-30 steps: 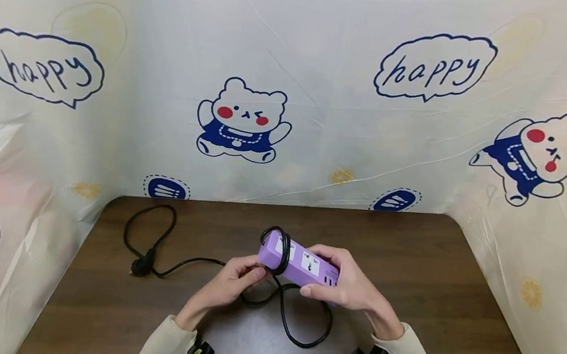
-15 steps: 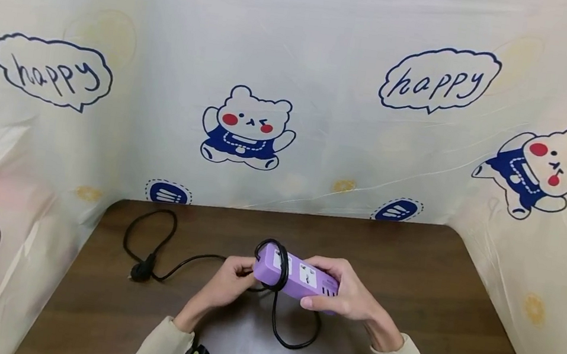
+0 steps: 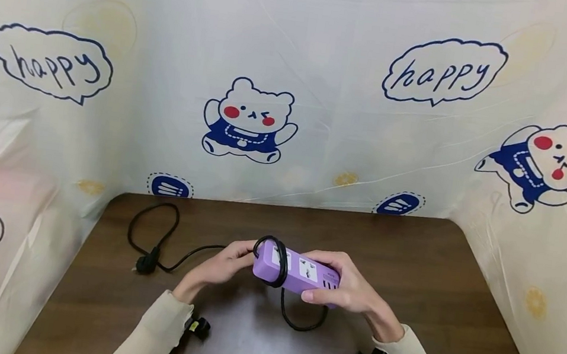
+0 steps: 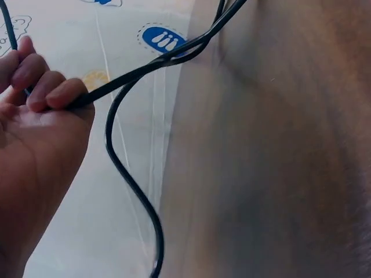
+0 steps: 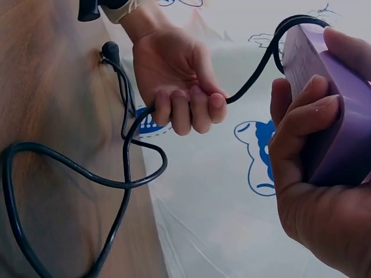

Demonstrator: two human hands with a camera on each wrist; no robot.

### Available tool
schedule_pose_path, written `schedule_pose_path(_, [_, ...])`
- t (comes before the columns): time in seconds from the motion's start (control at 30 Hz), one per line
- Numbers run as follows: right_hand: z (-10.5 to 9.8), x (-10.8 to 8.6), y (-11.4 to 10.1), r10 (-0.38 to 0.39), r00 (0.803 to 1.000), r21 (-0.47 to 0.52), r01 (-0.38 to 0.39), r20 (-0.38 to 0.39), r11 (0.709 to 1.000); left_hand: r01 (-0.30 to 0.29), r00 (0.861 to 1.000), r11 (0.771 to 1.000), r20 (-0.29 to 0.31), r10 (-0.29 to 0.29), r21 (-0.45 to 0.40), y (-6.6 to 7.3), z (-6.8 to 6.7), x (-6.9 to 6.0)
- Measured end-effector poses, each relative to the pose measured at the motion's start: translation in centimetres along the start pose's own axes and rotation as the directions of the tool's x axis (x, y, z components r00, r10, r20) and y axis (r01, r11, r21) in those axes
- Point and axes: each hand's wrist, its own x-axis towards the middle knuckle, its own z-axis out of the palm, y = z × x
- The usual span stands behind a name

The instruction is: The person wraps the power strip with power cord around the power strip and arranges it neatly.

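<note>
A purple power strip (image 3: 295, 273) is held at a tilt above the table. My right hand (image 3: 348, 285) grips its right end, thumb on the near side and fingers on the far side. Black cord (image 3: 283, 266) winds round the strip's left end. My left hand (image 3: 220, 265) is beside that end, its fingertips partly hidden behind it in the head view. Seen from the left wrist, the curled fingers (image 4: 64, 92) hold the cord (image 4: 124, 78). From the right wrist, a short length of cord runs from that fist to the strip (image 5: 348, 116).
The cord's black plug (image 3: 147, 262) lies on the left of the brown wooden table (image 3: 412, 260), with a loop of cord behind it. More cord (image 3: 301, 328) hangs below the strip. A printed white sheet (image 3: 334, 118) surrounds the table's back and sides.
My left hand has shifted slightly left, from under the strip's left end to beside and behind it. The cord loop below the strip looks smaller. My right hand keeps its grip.
</note>
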Motion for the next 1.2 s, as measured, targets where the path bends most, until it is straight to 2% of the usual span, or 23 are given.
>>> schedule_pose_path(0.1, [0.0, 0.1, -0.2, 0.007, 1.000, -0.018, -0.006, 0.015, 1.000, 0.000, 1.000, 0.999, 0.012, -0.001, 0.043, 0.4, -0.2, 0.4])
schedule_pose_path(0.23, [0.0, 0.1, -0.5, 0.013, 1.000, -0.044, -0.012, 0.026, 0.999, 0.022, 1.000, 0.994, -0.011, -0.021, 0.105, 0.8, -0.2, 1.1])
schedule_pose_path(0.47, [0.2, 0.0, -0.8, 0.052, 0.998, -0.107, -0.048, 0.028, 0.993, 0.080, 0.992, 0.991, -0.110, -0.068, 0.110, 1.1, 0.3, 1.5])
schedule_pose_path(0.67, [0.2, -0.2, -0.7, 0.078, 0.997, -0.175, -0.072, 0.027, 0.982, 0.131, 0.980, 0.979, -0.170, -0.104, 0.156, 2.2, 0.2, 2.3])
schedule_pose_path(0.83, [0.2, -0.2, -0.6, 0.087, 0.996, -0.186, -0.081, 0.024, 0.979, 0.132, 0.976, 0.965, -0.201, -0.086, 0.226, 3.0, -0.1, 2.7])
schedule_pose_path(1.07, [0.4, -0.3, -0.2, 0.109, 0.994, -0.192, -0.101, 0.031, 0.976, 0.121, 0.978, 0.961, -0.194, -0.073, 0.249, 3.2, -0.3, 2.5])
schedule_pose_path(1.2, [0.4, -0.4, 0.2, 0.114, 0.993, -0.198, -0.106, 0.031, 0.975, 0.123, 0.977, 0.951, -0.201, -0.067, 0.283, 3.4, -0.3, 2.3])
